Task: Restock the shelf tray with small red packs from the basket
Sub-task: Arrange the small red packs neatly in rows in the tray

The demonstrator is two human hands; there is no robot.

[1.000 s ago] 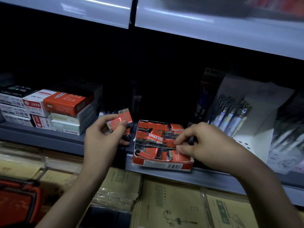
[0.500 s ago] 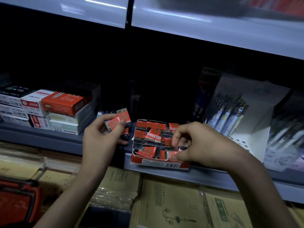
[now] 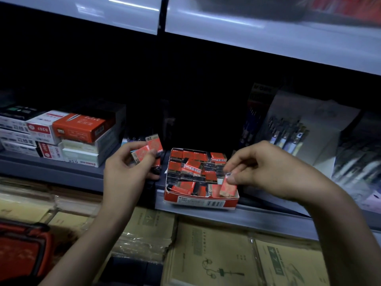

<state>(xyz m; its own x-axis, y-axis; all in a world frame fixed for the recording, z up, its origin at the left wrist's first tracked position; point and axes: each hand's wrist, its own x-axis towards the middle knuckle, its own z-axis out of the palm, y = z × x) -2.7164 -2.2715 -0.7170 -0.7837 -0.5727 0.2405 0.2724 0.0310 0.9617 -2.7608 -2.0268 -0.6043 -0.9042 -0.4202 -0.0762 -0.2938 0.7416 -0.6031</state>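
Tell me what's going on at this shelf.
A person is filling the red shelf tray with small packs. The left hand grips a few spare packs just left of the tray. The right hand pinches one red pack at the tray's front right corner, beside the jumbled packs already inside. The red basket sits low on the left.
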